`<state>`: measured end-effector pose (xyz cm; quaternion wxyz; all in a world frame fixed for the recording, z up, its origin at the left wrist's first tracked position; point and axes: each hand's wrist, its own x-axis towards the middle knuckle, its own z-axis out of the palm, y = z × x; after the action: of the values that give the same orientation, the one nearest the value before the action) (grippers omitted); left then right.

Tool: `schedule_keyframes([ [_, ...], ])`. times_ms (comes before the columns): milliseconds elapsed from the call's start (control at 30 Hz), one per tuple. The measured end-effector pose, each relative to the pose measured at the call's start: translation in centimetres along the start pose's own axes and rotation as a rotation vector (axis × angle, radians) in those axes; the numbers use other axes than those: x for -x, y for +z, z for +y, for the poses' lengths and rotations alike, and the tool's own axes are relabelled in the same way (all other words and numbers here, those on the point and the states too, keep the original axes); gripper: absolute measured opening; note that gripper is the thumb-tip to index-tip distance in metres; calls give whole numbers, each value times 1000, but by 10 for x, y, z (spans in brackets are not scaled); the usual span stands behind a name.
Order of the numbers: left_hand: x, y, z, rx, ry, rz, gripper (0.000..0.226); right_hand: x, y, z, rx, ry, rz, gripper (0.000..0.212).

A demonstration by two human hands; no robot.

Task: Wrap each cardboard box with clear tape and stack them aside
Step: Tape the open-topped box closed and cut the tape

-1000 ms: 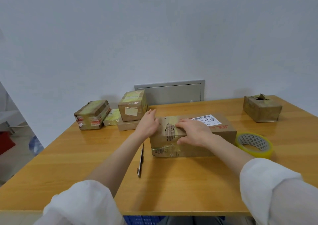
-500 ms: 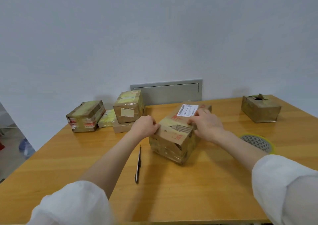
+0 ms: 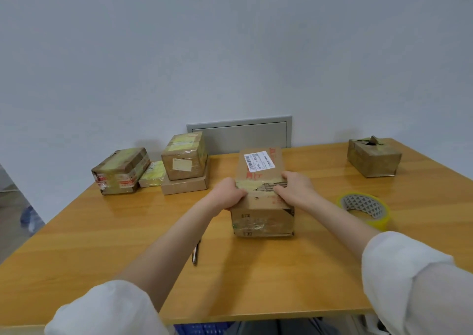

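squarely at table centre, the cardboard box (image 3: 261, 194) is gripped by left hand (image 3: 229, 192) and right hand (image 3: 294, 190), fingers curled over its taped band, probably steadying it; tape roll (image 3: 364, 209) waits at three o'clock.

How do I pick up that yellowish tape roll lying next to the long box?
Come straight down from above. The yellowish roll of clear tape lies flat on the wooden table with its hole facing up, so slip your fingers into the hole and press your thumb on the outer wall. It sits right of the long brown cardboard box, so the right hand is probably handier.
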<state>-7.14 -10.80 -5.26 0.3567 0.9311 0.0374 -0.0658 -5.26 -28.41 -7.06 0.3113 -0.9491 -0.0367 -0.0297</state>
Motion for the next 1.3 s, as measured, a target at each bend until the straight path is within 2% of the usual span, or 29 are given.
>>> schedule_keyframes([
  [167,16,3,1,-54,31,24,9,10,-1,1,-13,-38,-38,31],
  [233,20,6,2,-225,112,80,16,14,-3,-2,-3,-55,-44,32],
  [267,20,8,1,-272,178,130,29,16,-7,-2,6,-59,-29,33],
  [333,21,13,2,-285,294,210,49,22,-23,5,142,-23,64,37],
  [400,21,18,6,-322,357,265,54,28,-41,21,371,63,111,35],
  [500,19,30,15,-381,368,242,48,45,-59,45,571,224,-29,25],
  [567,17,39,21,-396,358,210,43,53,-59,59,610,309,-128,39],
  [633,17,45,22,-437,352,203,44,58,-54,73,660,316,-146,38],
  [700,18,45,19,-473,365,202,55,56,-48,86,668,272,-94,22],
  [767,19,40,12,-480,381,170,72,53,-48,89,619,234,-45,19],
  [833,20,31,5,-419,394,114,84,46,-54,85,473,192,-14,29],
  [900,20,23,1,-369,407,50,87,38,-64,77,303,135,7,35],
  [1000,18,17,-3,-399,410,16,88,27,-81,59,130,-10,15,10],
  [1067,15,15,-3,-385,415,1,87,26,-90,45,-15,-107,5,17],
  [1133,12,10,4,-250,421,33,86,27,-94,32,-135,-184,-21,21],
  [1233,12,4,30,189,397,138,84,25,-92,16,-186,-276,-28,17],
  [1300,13,2,47,317,388,123,82,21,-87,9,-191,-318,-8,16],
])
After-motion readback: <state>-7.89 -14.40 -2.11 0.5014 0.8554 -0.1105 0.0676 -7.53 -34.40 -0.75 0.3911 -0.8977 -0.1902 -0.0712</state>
